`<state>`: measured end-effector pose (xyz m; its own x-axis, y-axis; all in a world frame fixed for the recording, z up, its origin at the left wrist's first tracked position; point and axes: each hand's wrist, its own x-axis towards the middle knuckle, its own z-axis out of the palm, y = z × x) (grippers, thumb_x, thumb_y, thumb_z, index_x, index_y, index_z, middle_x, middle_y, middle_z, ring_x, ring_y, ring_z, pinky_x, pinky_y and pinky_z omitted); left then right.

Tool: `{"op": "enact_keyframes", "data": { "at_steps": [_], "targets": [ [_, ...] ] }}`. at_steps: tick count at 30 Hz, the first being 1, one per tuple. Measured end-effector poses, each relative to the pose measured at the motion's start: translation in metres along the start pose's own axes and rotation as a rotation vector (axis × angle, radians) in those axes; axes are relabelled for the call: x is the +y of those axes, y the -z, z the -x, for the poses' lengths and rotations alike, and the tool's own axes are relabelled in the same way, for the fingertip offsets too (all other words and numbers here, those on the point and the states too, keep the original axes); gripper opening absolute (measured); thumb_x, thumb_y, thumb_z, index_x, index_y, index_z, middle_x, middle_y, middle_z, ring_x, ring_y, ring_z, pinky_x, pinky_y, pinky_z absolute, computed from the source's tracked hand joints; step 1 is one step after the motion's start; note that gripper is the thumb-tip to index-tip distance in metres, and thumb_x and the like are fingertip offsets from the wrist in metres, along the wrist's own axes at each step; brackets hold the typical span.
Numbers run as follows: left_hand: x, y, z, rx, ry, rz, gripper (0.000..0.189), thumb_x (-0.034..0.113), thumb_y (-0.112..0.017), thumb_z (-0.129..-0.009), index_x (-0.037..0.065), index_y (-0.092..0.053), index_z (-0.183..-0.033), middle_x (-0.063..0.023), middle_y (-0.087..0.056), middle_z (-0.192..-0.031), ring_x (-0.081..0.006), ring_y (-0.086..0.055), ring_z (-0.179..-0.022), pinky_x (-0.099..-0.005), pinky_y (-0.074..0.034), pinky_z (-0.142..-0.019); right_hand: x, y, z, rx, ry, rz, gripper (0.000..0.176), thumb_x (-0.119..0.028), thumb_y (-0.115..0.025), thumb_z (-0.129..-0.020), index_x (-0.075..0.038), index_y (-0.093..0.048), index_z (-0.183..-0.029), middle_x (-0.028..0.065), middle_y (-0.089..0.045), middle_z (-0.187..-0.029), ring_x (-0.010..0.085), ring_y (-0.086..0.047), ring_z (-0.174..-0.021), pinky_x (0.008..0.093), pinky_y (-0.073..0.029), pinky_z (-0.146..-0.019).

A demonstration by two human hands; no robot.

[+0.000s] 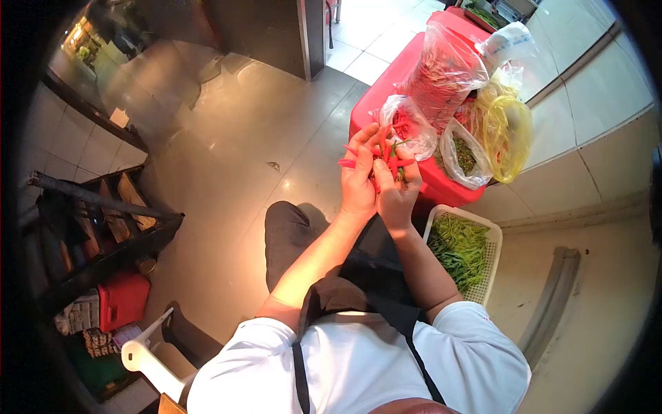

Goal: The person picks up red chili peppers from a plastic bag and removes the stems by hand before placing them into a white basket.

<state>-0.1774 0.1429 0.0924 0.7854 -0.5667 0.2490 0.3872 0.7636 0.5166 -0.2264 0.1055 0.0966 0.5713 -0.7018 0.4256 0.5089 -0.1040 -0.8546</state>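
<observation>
Several red chili peppers (394, 163), some with green stems, are bunched between my two hands in front of me. My left hand (358, 178) is closed round the left side of the bunch, and chili tips stick out past its fingers. From the right, my right hand (398, 196) grips the same bunch, its thumb lying over the peppers. Just beyond my fingers, an open clear plastic bag (416, 141) with red chilies in it rests on the red surface. To its right stands an open bag (464, 153) of small green pieces.
On the red container (378, 93) also sit a large clear bag of red chilies (445, 76) and a yellow plastic bag (510, 134). Below it, a white basket (494, 255) holds green vegetables. A white plastic chair (145, 352) and a dark rack (103, 238) are at left.
</observation>
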Motion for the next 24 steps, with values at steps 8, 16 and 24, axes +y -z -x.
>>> {"op": "enact_keyframes", "data": {
  "at_steps": [8,16,24],
  "targets": [
    [0.015,0.002,-0.003,0.041,-0.094,-0.094,0.053,0.044,-0.037,-0.102,0.003,-0.043,-0.135,-0.0142,-0.050,-0.136,-0.0222,-0.049,-0.124,-0.0365,-0.037,-0.108,-0.005,-0.013,-0.013,-0.156,0.172,0.223,0.039,0.004,-0.062,-0.082,0.002,-0.053,-0.120,0.0148,-0.056,-0.119,0.0231,-0.055,-0.112,0.0354,-0.043,-0.099],
    [0.021,0.003,-0.011,0.151,-0.061,-0.001,0.037,0.028,-0.039,-0.104,0.003,-0.046,-0.131,-0.0114,-0.052,-0.132,-0.0213,-0.048,-0.124,-0.0357,-0.036,-0.107,-0.005,-0.023,-0.028,-0.207,0.206,0.246,0.036,0.003,-0.059,-0.083,0.005,-0.055,-0.118,0.0203,-0.052,-0.126,0.0316,-0.050,-0.121,0.0403,-0.039,-0.103],
    [0.012,0.009,-0.013,0.212,0.021,0.155,0.034,0.027,-0.041,-0.104,0.004,-0.051,-0.126,-0.0117,-0.056,-0.128,-0.0230,-0.052,-0.121,-0.0360,-0.040,-0.105,0.017,-0.015,-0.022,-0.029,0.190,0.368,0.044,0.002,-0.058,-0.083,0.001,-0.051,-0.127,0.0210,-0.047,-0.132,0.0331,-0.049,-0.123,0.0401,-0.041,-0.103]
  ]
}}
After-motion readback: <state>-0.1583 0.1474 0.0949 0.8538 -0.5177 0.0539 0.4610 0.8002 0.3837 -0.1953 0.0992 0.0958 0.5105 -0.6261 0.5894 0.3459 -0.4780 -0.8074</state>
